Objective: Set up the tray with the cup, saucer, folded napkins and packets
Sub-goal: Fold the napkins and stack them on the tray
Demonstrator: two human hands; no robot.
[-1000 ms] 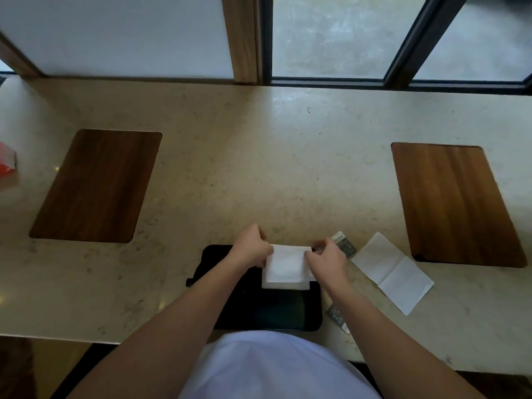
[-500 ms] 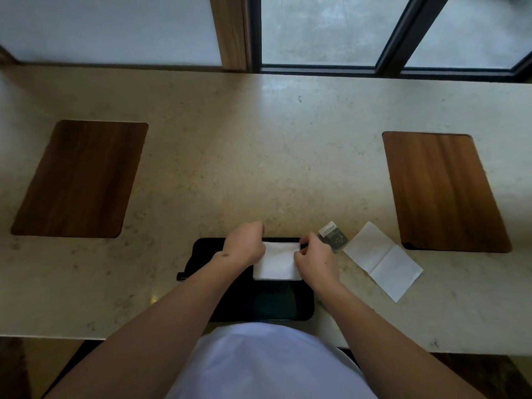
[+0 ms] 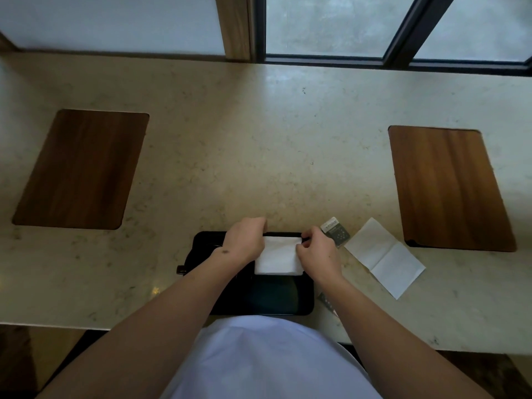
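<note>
Both hands are pinching the white napkin (image 3: pixel 277 256) over the far half of the black tray (image 3: pixel 259 295): left hand (image 3: pixel 244 243) and right hand (image 3: pixel 316 251) gripping its far corners. Pressing the crease flat would help (edges aligned first). A packet (image 3: pixel 335 232) is lying just right of the tray.

My left hand (image 3: pixel 245 243) and right hand (image 3: pixel 318 253) crowd the far half of the black tray (image 3: pixel 259 295) — its near half lies bare. Just right, a packet (image 3: pixel 335 235) and an unfolded napkin (image 3: pixel 384 257) block the counter (image 3: pixel 259 145); beyond the tray the stone is open between two wooden mats (image 3: pixel 82 169).
</note>
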